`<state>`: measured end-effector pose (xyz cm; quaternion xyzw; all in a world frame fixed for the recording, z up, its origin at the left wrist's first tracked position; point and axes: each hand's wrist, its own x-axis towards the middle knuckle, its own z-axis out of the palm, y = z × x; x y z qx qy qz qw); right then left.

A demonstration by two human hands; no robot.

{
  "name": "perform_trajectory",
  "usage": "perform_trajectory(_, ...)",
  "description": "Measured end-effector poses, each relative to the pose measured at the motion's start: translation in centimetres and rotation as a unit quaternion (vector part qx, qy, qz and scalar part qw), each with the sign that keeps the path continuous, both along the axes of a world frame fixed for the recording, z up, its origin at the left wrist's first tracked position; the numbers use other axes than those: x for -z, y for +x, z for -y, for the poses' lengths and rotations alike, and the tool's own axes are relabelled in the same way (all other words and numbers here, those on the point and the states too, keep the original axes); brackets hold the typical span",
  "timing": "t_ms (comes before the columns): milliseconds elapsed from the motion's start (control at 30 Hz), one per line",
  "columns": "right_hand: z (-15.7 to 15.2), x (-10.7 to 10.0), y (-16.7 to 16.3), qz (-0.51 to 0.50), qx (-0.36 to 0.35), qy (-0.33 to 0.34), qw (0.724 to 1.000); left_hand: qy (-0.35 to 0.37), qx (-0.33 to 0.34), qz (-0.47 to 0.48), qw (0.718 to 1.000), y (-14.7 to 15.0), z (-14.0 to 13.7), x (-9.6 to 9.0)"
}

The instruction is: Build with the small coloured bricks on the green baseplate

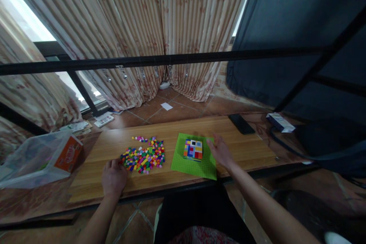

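Left hand (114,177) is curled at the left edge of the brick pile (146,156); from where I'm standing, can't tell if it's pinching one. Right hand (220,151) is loosely spread, looks free, by the green board (178,158) the brick block (193,150) sits on. Seems like brick-picking stage; next move calls for a fingertip pinch.

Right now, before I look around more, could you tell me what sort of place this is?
It is probably a room in a home, though I cannot be certain: patterned curtains hang over a tiled floor, and toy bricks lie on a wooden board.
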<state>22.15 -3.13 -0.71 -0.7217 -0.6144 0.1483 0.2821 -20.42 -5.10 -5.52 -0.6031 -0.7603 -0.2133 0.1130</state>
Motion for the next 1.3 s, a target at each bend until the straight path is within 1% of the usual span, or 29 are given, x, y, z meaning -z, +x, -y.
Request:
perform_trajectory(67, -1.7, -1.3, -0.4, 0.001, -0.009, -0.004, 1.0, -0.003, -0.002, -0.001, 1.0, 0.0, 0.0, 0.0)
perform_trajectory(167, -4.1, -3.3, -2.6, 0.013, -0.031, -0.006, 0.999, -0.005, 0.0, -0.004, 1.0, 0.1, 0.1, -0.1)
perform_trajectory(233, -5.0, -3.7, -4.5, 0.047, -0.065, -0.007, 0.997, -0.005, 0.004, -0.004, 1.0, 0.0, 0.2, 0.0)
perform_trajectory(300, -5.1, -3.1, -6.4, 0.09, -0.108, -0.03, 0.99, -0.003, 0.002, -0.007, 1.0, 0.0, 0.2, 0.1)
perform_trajectory(400, -4.5, -1.1, -8.3, 0.153, -0.175, -0.082, 0.969, -0.002, -0.009, -0.009, 1.0, 0.1, 0.2, 0.1)
perform_trajectory(467, -4.0, -0.1, -8.8, 0.171, -0.192, -0.089, 0.962, -0.008, -0.014, -0.004, 1.0, 0.3, 0.2, 0.0)
perform_trajectory(533, -3.8, 0.4, -8.8, 0.175, -0.197, -0.083, 0.961, -0.017, -0.016, 0.0, 1.0, 0.5, 0.2, -0.1)
perform_trajectory(633, -4.0, 0.2, -8.2, 0.162, -0.198, -0.069, 0.964, -0.019, -0.019, 0.008, 1.0, 0.6, 0.2, -0.1)
perform_trajectory(767, -4.9, -1.3, -7.0, 0.103, -0.174, -0.058, 0.978, -0.013, -0.027, 0.023, 0.999, 0.8, 0.3, 0.0)
perform_trajectory(833, -5.2, -2.2, -6.6, 0.106, -0.159, -0.041, 0.981, -0.018, -0.028, 0.025, 0.999, 0.9, 0.4, -0.1)
perform_trajectory(900, -5.2, -2.6, -6.7, 0.123, -0.171, -0.019, 0.977, -0.028, -0.035, 0.025, 0.999, 1.1, 0.5, -0.2)
perform_trajectory(967, -4.7, -2.1, -7.3, 0.154, -0.194, -0.016, 0.969, -0.035, -0.036, 0.029, 0.998, 1.2, 0.5, -0.2)
perform_trajectory(1067, -3.8, -0.3, -8.4, 0.209, -0.247, -0.041, 0.945, -0.037, -0.034, 0.039, 0.998, 1.3, 0.6, -0.2)
perform_trajectory(1167, -3.8, 1.2, -8.8, 0.231, -0.306, -0.034, 0.923, -0.038, -0.03, 0.038, 0.998, 1.3, 0.6, -0.3)
perform_trajectory(1233, -4.2, 1.5, -8.6, 0.235, -0.337, -0.025, 0.911, -0.044, -0.03, 0.036, 0.998, 1.4, 0.6, -0.3)
perform_trajectory(1300, -4.6, 1.4, -8.6, 0.234, -0.352, -0.022, 0.906, -0.049, -0.032, 0.034, 0.998, 1.4, 0.6, -0.3)
